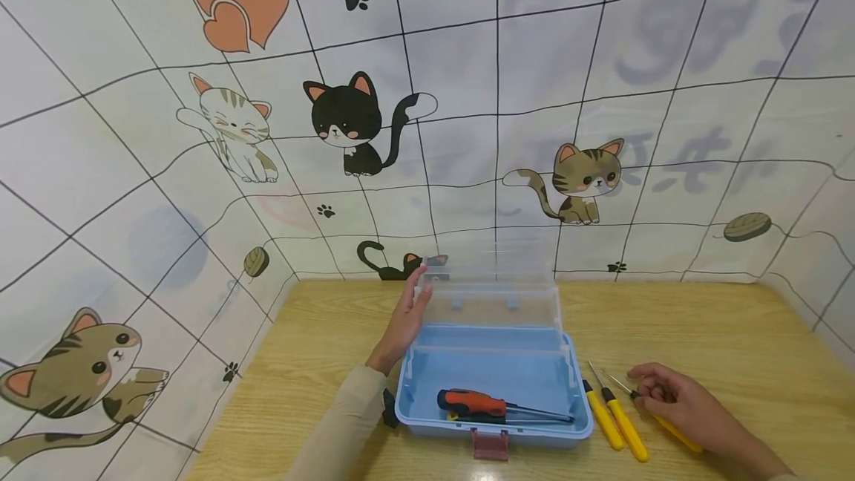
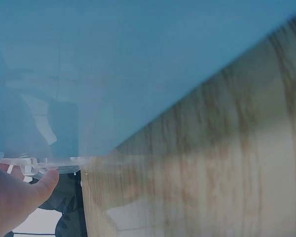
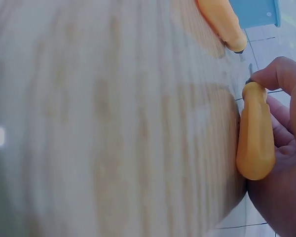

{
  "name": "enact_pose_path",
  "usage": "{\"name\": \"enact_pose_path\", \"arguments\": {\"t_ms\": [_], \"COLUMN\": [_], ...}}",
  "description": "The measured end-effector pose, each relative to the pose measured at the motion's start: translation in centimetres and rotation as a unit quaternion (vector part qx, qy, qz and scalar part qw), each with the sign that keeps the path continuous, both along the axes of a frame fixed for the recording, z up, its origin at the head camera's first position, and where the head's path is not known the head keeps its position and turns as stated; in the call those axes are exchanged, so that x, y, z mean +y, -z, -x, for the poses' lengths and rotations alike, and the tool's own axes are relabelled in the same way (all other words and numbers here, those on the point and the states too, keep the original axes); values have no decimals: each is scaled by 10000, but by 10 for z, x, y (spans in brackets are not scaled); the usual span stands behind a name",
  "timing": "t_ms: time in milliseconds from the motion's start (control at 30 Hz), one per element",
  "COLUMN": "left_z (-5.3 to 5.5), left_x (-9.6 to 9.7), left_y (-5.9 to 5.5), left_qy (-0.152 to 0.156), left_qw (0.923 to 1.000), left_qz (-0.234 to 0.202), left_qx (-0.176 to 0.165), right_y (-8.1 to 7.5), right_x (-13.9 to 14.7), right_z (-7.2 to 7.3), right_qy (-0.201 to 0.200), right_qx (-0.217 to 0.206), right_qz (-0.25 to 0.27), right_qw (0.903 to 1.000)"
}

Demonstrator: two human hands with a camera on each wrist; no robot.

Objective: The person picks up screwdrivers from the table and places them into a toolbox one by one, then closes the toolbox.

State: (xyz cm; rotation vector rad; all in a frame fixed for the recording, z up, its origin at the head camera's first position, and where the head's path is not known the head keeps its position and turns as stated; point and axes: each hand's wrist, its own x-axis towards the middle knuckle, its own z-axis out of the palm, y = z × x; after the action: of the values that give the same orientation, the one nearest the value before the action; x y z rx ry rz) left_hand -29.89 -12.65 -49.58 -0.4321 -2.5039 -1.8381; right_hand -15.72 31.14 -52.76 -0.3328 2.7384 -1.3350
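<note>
A light-blue toolbox [image 1: 494, 371] stands with its clear lid [image 1: 490, 308] raised. My left hand [image 1: 404, 321] grips the lid's left edge; in the left wrist view the thumb [image 2: 47, 185] presses on clear plastic. Inside the box lies a red-and-black screwdriver [image 1: 474, 401], with something yellow and black partly hidden beneath it. To the right of the box, my right hand [image 1: 688, 407] pinches a yellow-handled screwdriver [image 3: 256, 138] near its neck, low over the table. Two more yellow screwdrivers, a nearer one [image 1: 604, 416] and another [image 1: 626, 421], lie between box and hand.
The wood-grain table [image 1: 294, 384] meets a wall [image 1: 467, 58] covered in cat-patterned sheeting at the back and sides. A pinkish latch [image 1: 490, 445] hangs from the toolbox's front. Something small and black [image 1: 390, 408] shows beside the left sleeve.
</note>
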Motion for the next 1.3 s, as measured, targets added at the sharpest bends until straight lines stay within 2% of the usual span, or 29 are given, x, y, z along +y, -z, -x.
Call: {"name": "enact_pose_path", "arguments": {"t_ms": [200, 300, 467, 533, 867, 1100, 1300], "left_z": [-1, -5, -16, -18, -19, -19, -18], "left_x": [-2, -2, 0, 0, 1, 0, -1], "left_y": [-2, -9, -28, -31, -32, -31, -30], "left_qy": [66, 175, 264, 239, 264, 294, 249], "left_qw": [10000, 9997, 9994, 9996, 9995, 9994, 9994], "left_qz": [-15, -81, -40, 22, -40, -59, 1], "left_qx": [-62, -179, -213, -164, -165, -176, -251], "right_y": [-1, -4, -8, -10, -15, -17, -17], "right_x": [-2, -3, -4, -5, -4, -4, -4], "right_z": [2, 1, -1, -1, 3, 5, 6], "right_qy": [253, 335, 441, 501, 511, 469, 493], "right_qx": [-509, -698, -517, -493, -570, -400, -596], "right_qz": [-99, -294, -487, -469, -594, -648, -437], "right_qw": [9983, 9966, 9965, 9964, 9953, 9960, 9960]}}
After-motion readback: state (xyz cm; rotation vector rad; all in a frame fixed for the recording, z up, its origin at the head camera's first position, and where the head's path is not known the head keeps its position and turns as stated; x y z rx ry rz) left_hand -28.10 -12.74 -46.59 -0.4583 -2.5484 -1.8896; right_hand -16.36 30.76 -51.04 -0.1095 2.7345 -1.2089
